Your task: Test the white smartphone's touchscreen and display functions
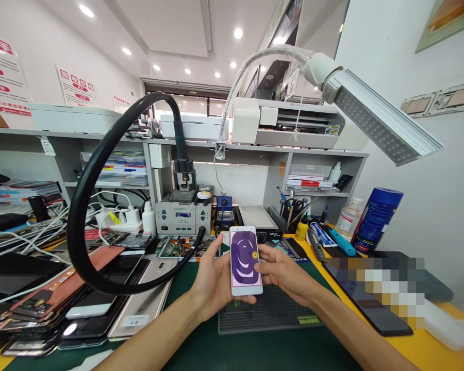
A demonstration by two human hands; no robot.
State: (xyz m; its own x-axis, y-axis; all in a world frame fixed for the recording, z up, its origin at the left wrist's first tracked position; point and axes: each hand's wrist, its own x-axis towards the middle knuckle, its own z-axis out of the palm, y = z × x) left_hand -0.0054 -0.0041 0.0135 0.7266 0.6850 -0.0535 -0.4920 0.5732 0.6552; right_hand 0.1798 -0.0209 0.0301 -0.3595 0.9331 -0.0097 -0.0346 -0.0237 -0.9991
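Note:
A white smartphone (pixel 246 260) is held upright over the bench, its lit screen facing me with a purple and pale pattern and a small yellow spot. My left hand (pixel 212 281) cradles it from behind and the left, thumb up along the left edge and fingertips showing below the bottom right corner. At the right edge, my right hand (pixel 277 268) grips the phone with bent fingers, its thumb by the screen's side. Beneath both hands lies a dark perforated mat (pixel 270 314) on a green work surface (pixel 201 345).
A thick black hose (pixel 75 216) loops from the rework station (pixel 183 216) on the left. Stacked phones (pixel 100 299) crowd the left side. On the right are a dark tablet-like slab (pixel 367 299), a blue can (pixel 379 219) and a tool holder (pixel 294 214). An LED lamp (pixel 382 113) hangs overhead.

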